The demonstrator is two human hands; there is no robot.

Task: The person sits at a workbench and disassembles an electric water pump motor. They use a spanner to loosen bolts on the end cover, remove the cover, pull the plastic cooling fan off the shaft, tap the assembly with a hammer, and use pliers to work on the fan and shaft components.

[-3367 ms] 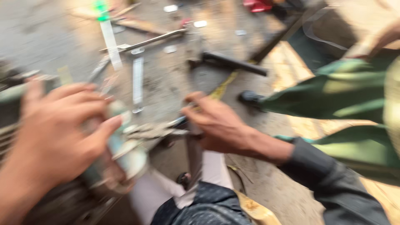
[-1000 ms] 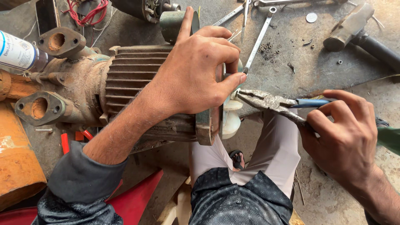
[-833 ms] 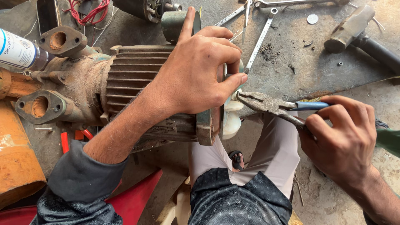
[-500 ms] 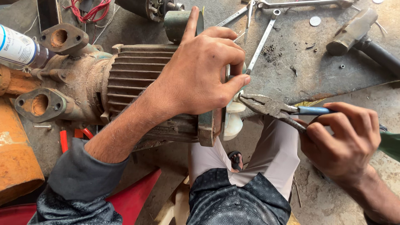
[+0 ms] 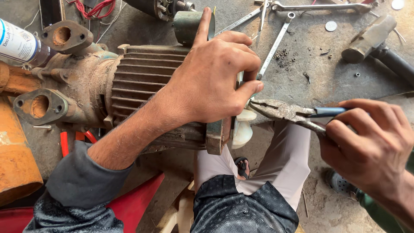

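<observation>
- Plainly, one rusty electric motor (image 5: pixel 129 86) with a ribbed casing lies on its side on the concrete floor (image 5: pixel 327 77), between the person's knees and the scattered tools.
- Left hand (image 5: pixel 215 82): fingers curled and clamped over the motor's end, index finger pointing up.
- Right hand (image 5: pixel 371 146): fingers wrapped around the blue handles of one pair of pliers (image 5: pixel 289 113), whose nose reaches the white fan (image 5: pixel 242 127) at the motor's end.
- Two flanged ports (image 5: pixel 41 105) show on the pump side.
- Beyond lie at least three spanners (image 5: pixel 276 43), one hammer (image 5: pixel 371 39), a scatter of small nuts (image 5: pixel 284 55) and one spray can (image 5: pixel 19 43).
</observation>
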